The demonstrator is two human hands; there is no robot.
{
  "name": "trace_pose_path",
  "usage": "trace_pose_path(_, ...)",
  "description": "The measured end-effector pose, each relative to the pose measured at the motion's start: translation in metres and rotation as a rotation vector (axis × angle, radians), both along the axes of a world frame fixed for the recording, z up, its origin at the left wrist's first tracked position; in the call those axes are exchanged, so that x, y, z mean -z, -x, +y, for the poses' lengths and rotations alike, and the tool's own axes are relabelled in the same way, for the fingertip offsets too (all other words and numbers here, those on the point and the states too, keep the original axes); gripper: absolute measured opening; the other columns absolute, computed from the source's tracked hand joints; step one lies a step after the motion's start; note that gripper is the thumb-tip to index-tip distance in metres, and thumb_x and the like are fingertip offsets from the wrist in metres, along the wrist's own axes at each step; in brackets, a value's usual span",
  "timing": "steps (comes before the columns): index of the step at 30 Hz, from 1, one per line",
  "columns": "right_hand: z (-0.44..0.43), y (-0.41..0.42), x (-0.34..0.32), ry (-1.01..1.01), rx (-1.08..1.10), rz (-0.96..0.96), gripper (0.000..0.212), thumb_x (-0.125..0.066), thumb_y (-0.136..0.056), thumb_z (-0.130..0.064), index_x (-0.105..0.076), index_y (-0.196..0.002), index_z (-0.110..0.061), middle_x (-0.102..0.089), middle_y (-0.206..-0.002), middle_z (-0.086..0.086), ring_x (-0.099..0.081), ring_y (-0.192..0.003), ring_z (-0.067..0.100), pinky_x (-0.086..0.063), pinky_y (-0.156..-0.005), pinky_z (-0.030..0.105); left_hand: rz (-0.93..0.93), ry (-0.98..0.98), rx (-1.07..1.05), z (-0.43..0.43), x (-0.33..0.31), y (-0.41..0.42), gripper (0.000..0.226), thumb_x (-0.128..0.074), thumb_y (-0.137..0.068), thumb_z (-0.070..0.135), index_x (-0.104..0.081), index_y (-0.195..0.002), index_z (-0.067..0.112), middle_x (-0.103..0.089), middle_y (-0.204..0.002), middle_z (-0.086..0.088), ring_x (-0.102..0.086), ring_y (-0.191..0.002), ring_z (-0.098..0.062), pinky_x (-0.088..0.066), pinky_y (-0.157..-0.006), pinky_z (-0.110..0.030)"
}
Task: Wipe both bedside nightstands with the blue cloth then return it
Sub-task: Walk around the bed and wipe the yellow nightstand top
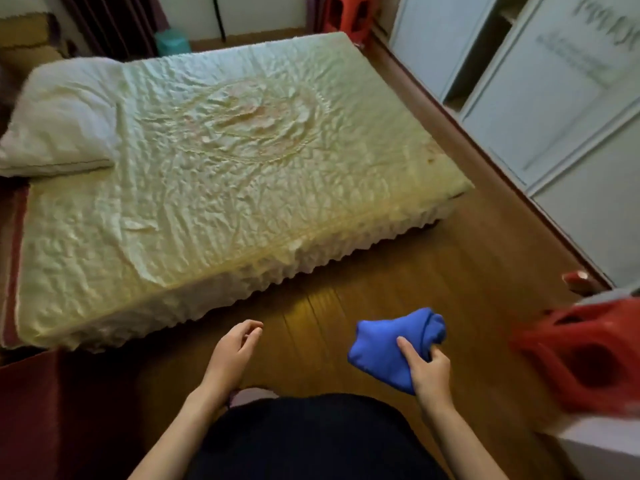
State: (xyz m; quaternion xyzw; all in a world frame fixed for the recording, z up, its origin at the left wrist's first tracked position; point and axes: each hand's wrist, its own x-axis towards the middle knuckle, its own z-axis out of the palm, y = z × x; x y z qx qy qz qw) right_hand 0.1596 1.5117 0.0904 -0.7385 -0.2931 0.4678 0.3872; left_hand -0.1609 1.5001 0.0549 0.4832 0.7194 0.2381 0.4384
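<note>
A bunched blue cloth is held in my right hand over the wooden floor, thumb pressed on top of it. To its left my left hand hangs empty, fingers loosely curled and apart. A dark red-brown surface at the lower left beside the bed could be a nightstand; I cannot tell for sure. Another brown piece of furniture stands at the far left corner behind the pillow.
A bed with a wrinkled pale yellow cover and a white pillow fills the middle. White wardrobe doors line the right wall. A red plastic stool is at the right, another red stool at the far end.
</note>
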Motion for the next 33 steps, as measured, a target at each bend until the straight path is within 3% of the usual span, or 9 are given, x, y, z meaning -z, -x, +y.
trace_pose_path(5,-0.047,-0.091,0.012,0.064,0.33,0.0,0.017,-0.072,-0.085,-0.012,-0.062,-0.095,-0.002,-0.067,-0.088,0.012,-0.062,-0.076,0.019,-0.046,-0.061,0.029,-0.03,0.073,0.277,0.035,0.003,-0.104,0.015,-0.051,-0.097,0.028,-0.06,-0.108,0.03,-0.066,-0.103,0.009,-0.062,-0.095,-0.005,-0.045,-0.072,-0.014)
trace_pose_path(11,-0.027,-0.156,0.02,0.055,0.513,0.018,0.02,-0.071,-0.085,-0.011,-0.064,-0.099,0.001,-0.067,-0.094,0.015,-0.064,-0.084,0.027,-0.047,-0.062,0.027,0.025,0.1,0.41,0.106,0.0,-0.167,0.011,-0.052,-0.096,0.028,-0.06,-0.1,0.034,-0.067,-0.098,0.01,-0.062,-0.095,-0.005,-0.044,-0.072,-0.016)
trace_pose_path(16,0.059,-0.202,0.026,0.018,0.545,0.031,0.016,-0.072,-0.085,-0.015,-0.064,-0.094,-0.005,-0.068,-0.087,0.006,-0.063,-0.078,0.015,-0.048,-0.064,0.028,0.084,0.08,0.419,0.185,0.01,-0.21,0.014,-0.051,-0.097,0.025,-0.064,-0.103,0.027,-0.067,-0.096,0.011,-0.059,-0.088,0.001,-0.039,-0.069,-0.014)
trace_pose_path(20,0.155,-0.249,0.033,-0.016,0.557,0.026,0.011,-0.072,-0.084,-0.014,-0.064,-0.089,-0.009,-0.067,-0.084,0.002,-0.063,-0.076,0.013,-0.049,-0.069,0.031,0.069,0.103,0.38,0.272,0.031,-0.247,0.017,-0.05,-0.097,0.029,-0.065,-0.102,0.031,-0.07,-0.1,0.007,-0.063,-0.095,-0.009,-0.045,-0.076,-0.025)
trace_pose_path(23,0.222,-0.291,0.026,-0.011,0.57,-0.046,0.012,-0.073,-0.084,-0.014,-0.063,-0.087,-0.008,-0.065,-0.08,-0.001,-0.06,-0.073,0.007,-0.046,-0.064,0.024,0.058,0.12,0.428,0.351,0.029,-0.29,0.016,-0.049,-0.098,0.03,-0.064,-0.099,0.033,-0.07,-0.099,0.006,-0.065,-0.094,-0.014,-0.047,-0.081,-0.032)
trace_pose_path(26,0.271,-0.338,0.017,0.018,0.582,-0.141,0.016,-0.074,-0.083,-0.016,-0.064,-0.087,-0.003,-0.066,-0.081,0.008,-0.061,-0.074,0.018,-0.044,-0.065,0.029,0.018,0.137,0.484,0.427,0.015,-0.347,0.016,-0.049,-0.097,0.033,-0.063,-0.094,0.04,-0.07,-0.098,0.008,-0.063,-0.087,-0.012,-0.047,-0.076,-0.034)
trace_pose_path(29,0.31,-0.385,0.008,0.052,0.617,-0.196,0.016,-0.074,-0.082,-0.015,-0.063,-0.083,-0.003,-0.066,-0.082,0.014,-0.061,-0.078,0.026,-0.042,-0.072,0.034,-0.012,0.131,0.561,0.495,0.001,-0.41,0.019,-0.049,-0.097,0.035,-0.066,-0.104,0.033,-0.069,-0.097,0.01,-0.06,-0.08,-0.01,-0.046,-0.074,-0.032)
trace_pose_path(33,0.354,-0.45,0.005,0.093,0.685,-0.235,0.018,-0.074,-0.082,-0.015,-0.062,-0.076,-0.003,-0.065,-0.077,0.015,-0.06,-0.077,0.027,-0.041,-0.071,0.034,-0.018,0.128,0.662,0.571,-0.009,-0.492,0.027,-0.047,-0.097,0.038,-0.066,-0.113,0.028,-0.068,-0.106,0.009,-0.063,-0.099,-0.01,-0.049,-0.086,-0.03)
